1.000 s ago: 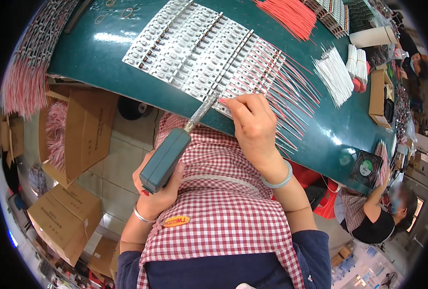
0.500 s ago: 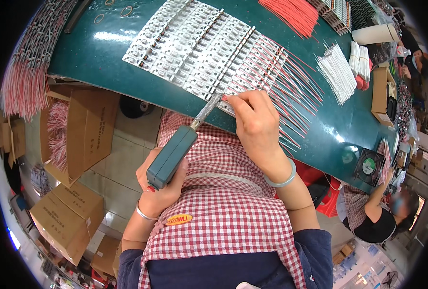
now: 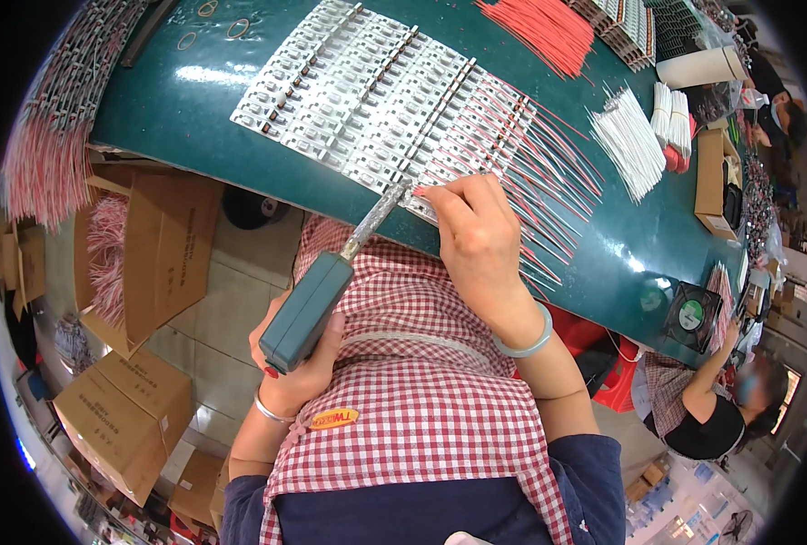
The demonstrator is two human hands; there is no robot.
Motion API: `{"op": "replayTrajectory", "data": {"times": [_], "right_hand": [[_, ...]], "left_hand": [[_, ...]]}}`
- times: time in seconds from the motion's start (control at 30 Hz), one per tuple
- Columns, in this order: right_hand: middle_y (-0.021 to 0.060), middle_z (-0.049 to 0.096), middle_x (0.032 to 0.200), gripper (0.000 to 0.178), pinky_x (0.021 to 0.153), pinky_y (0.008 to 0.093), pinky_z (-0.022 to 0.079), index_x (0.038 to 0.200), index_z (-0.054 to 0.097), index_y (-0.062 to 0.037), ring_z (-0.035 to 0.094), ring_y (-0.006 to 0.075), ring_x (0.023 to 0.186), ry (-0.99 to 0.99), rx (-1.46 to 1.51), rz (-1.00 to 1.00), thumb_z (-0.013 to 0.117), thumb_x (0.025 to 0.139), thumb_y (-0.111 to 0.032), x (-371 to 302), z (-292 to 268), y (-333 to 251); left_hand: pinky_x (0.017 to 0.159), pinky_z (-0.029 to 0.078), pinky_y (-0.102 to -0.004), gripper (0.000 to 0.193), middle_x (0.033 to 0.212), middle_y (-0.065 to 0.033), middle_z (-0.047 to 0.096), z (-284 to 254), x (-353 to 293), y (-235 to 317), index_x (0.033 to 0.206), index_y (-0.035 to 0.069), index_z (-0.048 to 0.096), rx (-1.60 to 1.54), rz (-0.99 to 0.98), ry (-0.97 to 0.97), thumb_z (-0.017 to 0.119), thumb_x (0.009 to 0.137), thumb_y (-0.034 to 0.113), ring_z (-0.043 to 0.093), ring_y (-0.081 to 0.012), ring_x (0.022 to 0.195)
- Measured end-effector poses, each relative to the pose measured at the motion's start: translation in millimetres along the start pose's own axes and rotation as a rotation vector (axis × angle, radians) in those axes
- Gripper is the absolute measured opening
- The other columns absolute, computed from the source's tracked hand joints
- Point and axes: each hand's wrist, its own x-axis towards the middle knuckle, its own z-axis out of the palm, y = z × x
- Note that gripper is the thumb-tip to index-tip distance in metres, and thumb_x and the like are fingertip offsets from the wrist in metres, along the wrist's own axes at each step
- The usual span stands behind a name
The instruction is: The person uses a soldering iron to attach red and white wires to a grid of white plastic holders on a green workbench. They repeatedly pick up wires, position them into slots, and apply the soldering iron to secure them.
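Observation:
My left hand (image 3: 299, 354) is wrapped round the boxy green handle of a soldering iron (image 3: 308, 309). Its silvery shaft slants up to the near edge of a sheet of white circuit boards (image 3: 349, 113). With thumb and forefinger together, my right hand (image 3: 478, 232) pinches a thin red wire (image 3: 421, 192), its end close to the iron's tip. Whether tip and wire touch is too small to tell. Red and white wires (image 3: 549, 195) fan out from the sheet's right-hand columns, passing beside and behind my right hand.
On the green table (image 3: 176, 113) lie a red wire bundle (image 3: 544, 32), a white wire bundle (image 3: 628, 145) and rubber bands (image 3: 238, 28). A small fan (image 3: 692, 314) stands at the right edge. Cardboard boxes (image 3: 126, 418) sit at lower left. Another person (image 3: 717, 409) works at right.
The soldering iron and my left hand have shifted slightly left and toward me. My right hand has moved a little left, still pinching the wire.

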Motion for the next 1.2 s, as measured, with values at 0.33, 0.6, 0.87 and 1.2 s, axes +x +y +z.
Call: {"op": "replayTrajectory", "data": {"times": [0.33, 0.6, 0.87, 1.2], "right_hand": [[0.0058, 0.055, 0.078, 0.019, 0.062, 0.0347, 0.045, 0.093, 0.071, -0.0012, 0.052, 0.0227, 0.073, 0.032, 0.030, -0.022, 0.070, 0.075, 0.004, -9.0, -2.4, -8.6], [0.0069, 0.056, 0.077, 0.022, 0.060, 0.0348, 0.046, 0.093, 0.071, -0.0029, 0.056, 0.0233, 0.072, 0.002, -0.009, -0.014, 0.073, 0.073, 0.007, -9.3, 0.4, -8.5], [0.0073, 0.055, 0.078, 0.021, 0.061, 0.0357, 0.046, 0.093, 0.071, -0.0029, 0.056, 0.0241, 0.072, -0.011, -0.029, -0.010, 0.073, 0.073, 0.006, -7.8, 0.0, -7.4], [0.0078, 0.054, 0.079, 0.010, 0.062, 0.0358, 0.046, 0.084, 0.067, -0.0010, 0.053, 0.0250, 0.074, 0.003, -0.038, -0.019, 0.068, 0.075, 0.003, -7.8, 5.2, -4.9]], "left_hand": [[0.071, 0.055, -0.0296, 0.025, 0.098, -0.0153, 0.070, -2.1, -5.0, -2.4, 0.103, -0.005, 0.069, 0.022, -0.011, -0.011, 0.077, 0.080, 0.003, 0.070, -0.0234, 0.081], [0.071, 0.055, -0.0295, 0.024, 0.096, -0.0143, 0.069, -2.0, -4.4, -2.5, 0.102, -0.005, 0.069, 0.024, 0.033, -0.024, 0.076, 0.079, 0.000, 0.069, -0.0226, 0.080], [0.066, 0.053, -0.0288, 0.023, 0.091, -0.0123, 0.068, 1.4, -1.5, -3.4, 0.100, -0.004, 0.069, 0.051, 0.022, -0.032, 0.075, 0.078, -0.002, 0.067, -0.0209, 0.073], [0.067, 0.055, -0.0300, 0.025, 0.093, -0.0147, 0.069, -0.7, -9.3, -12.7, 0.101, -0.005, 0.070, 0.023, -0.043, 0.005, 0.076, 0.079, 0.003, 0.070, -0.0232, 0.077]]}}
